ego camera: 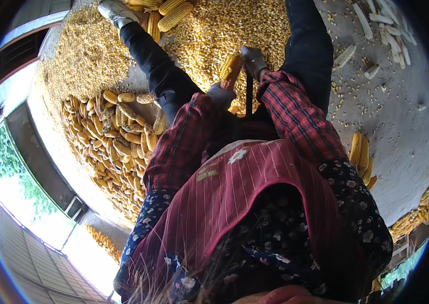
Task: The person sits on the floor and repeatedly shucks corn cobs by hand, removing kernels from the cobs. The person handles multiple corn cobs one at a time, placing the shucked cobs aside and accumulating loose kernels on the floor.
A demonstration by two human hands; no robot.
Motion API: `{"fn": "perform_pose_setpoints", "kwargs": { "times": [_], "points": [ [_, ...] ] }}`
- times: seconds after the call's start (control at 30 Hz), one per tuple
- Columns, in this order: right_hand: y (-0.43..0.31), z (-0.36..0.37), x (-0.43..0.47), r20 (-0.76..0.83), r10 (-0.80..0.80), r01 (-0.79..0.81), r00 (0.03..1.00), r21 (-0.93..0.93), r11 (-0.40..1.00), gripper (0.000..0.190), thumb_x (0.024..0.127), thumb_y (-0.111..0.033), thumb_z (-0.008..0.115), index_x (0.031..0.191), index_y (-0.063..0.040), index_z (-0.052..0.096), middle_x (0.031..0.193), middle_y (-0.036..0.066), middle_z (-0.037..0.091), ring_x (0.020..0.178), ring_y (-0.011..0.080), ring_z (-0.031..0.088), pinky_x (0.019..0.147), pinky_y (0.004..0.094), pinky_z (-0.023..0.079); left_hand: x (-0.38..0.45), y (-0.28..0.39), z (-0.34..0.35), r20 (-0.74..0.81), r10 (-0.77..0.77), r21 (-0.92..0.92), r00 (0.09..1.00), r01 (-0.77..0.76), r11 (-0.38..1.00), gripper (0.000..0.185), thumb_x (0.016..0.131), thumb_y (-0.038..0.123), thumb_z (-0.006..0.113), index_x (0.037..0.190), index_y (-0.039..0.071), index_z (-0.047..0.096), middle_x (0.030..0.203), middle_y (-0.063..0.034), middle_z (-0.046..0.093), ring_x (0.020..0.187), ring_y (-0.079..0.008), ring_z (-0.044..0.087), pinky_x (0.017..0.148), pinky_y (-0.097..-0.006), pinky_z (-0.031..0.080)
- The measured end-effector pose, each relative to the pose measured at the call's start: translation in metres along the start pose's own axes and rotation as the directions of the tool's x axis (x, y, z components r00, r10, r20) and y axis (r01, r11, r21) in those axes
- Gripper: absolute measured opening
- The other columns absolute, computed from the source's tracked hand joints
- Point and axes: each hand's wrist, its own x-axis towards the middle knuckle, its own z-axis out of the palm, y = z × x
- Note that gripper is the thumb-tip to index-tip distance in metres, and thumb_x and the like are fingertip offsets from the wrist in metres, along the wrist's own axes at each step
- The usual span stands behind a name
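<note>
A partly shelled corn cob is held between my gloved hands above a heap of loose kernels. Yellow kernels remain along its left side, while the other side is bare and reddish. My left hand grips the cob's lower end. At the upper end, my right hand has its fingers curled against the cob; their tips are hidden. A dark upright bar stands just below my right hand, between my legs.
Whole corn ears lie piled at left, with a few more ears by my left shoe. Stripped pale cobs are scattered at upper right. Several ears lie beside my right elbow on the concrete floor.
</note>
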Motion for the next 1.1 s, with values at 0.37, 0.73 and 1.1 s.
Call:
{"fn": "perform_pose_setpoints", "kwargs": {
  "times": [0.37,0.73,1.1],
  "points": [
    [-0.017,-0.001,-0.007,-0.084,-0.041,0.021,0.996,-0.224,0.974,0.044,0.072,-0.044,0.054,0.075,-0.001,0.061,0.067,0.011,0.059,0.057,0.0213,0.056,0.05,0.0313,0.044,0.009,0.003,0.018,-0.158,0.139,-0.043,0.978,-0.147,0.988,0.044,0.068,0.024,0.063,0.099,0.005,0.039,0.06,-0.0051,0.048,0.04,-0.0155,0.044,0.034,-0.0306,0.037],
    [-0.008,0.003,0.005,-0.141,-0.053,-0.012,0.989,-0.423,0.906,0.047,0.072,-0.041,0.042,0.08,0.002,0.06,0.08,0.022,0.059,0.08,0.0346,0.058,0.068,0.0392,0.043,0.009,0.011,0.017,-0.178,0.398,0.72,0.9,-0.157,0.676,0.029,0.075,0.018,0.05,0.094,0.0,0.039,0.076,-0.0261,0.057,0.075,-0.0402,0.057,0.065,-0.0446,0.045],
    [-0.001,0.006,0.009,-0.159,-0.041,-0.003,0.986,-0.266,0.964,0.037,0.072,-0.034,0.045,0.061,-0.001,0.057,0.058,0.015,0.057,0.057,0.027,0.058,0.057,0.0364,0.045,0.102,-0.011,-0.001,0.333,0.686,0.682,0.647,-0.667,0.299,0.035,0.071,0.013,0.053,0.103,0.0,0.049,0.101,-0.0228,0.051,0.1,-0.0302,0.049,0.084,-0.0371,0.039]
  ]
}}
